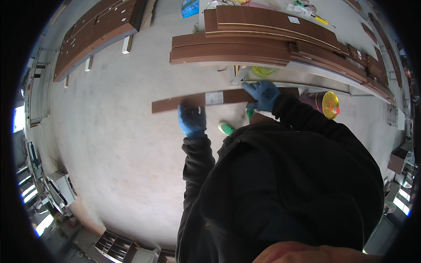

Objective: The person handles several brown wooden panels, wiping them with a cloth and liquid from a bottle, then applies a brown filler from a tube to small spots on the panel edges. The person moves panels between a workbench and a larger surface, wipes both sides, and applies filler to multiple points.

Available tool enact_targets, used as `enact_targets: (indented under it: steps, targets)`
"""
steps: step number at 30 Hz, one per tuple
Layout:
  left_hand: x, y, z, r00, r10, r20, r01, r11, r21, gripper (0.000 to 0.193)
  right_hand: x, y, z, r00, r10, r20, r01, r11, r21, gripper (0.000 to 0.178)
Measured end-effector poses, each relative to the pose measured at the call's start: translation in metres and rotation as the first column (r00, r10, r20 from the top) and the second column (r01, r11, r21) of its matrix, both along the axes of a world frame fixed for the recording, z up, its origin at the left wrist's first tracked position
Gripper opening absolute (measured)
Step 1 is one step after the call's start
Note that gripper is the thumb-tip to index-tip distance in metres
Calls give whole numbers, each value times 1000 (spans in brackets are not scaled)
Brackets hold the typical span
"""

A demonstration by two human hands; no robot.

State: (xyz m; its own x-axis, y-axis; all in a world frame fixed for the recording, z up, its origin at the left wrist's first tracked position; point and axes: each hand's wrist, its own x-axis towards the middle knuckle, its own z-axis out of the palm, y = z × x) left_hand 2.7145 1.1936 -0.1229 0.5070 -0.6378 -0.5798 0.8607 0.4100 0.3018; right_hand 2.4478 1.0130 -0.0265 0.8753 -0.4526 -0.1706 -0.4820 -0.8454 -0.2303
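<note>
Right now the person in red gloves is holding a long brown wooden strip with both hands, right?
Not quite: the gloves are blue, not red. The head view shows the left hand and right hand both gripping the long brown wooden strip.

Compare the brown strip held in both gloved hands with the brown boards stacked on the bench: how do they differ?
The held strip is single, narrow, gripped by the left hand and right hand above the floor; the stacked boards are many, wider, resting untouched. The strip shows a white label mid-length. Both share dark brown wood-look faces.
</note>
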Motion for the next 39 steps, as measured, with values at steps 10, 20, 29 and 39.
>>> enact_targets:
  steps: [10,20,29,39]
  targets:
    - [102,-67,9,856,-177,486,-5,937,350,80,-23,-110,-35,958,-27,286,117,946,-301,70]
    - [150,-166,6,695,-461,552,159,847,508,33,-9,-179,-63,923,53,380,63,956,-286,73]
    - [157,-176,37,660,-366,656,93,906,413,36,-2,-189,-32,950,-6,314,64,982,-175,73]
    - [171,-192,15,622,-336,707,-102,861,498,60,14,-228,-5,886,-240,397,287,956,-63,71]
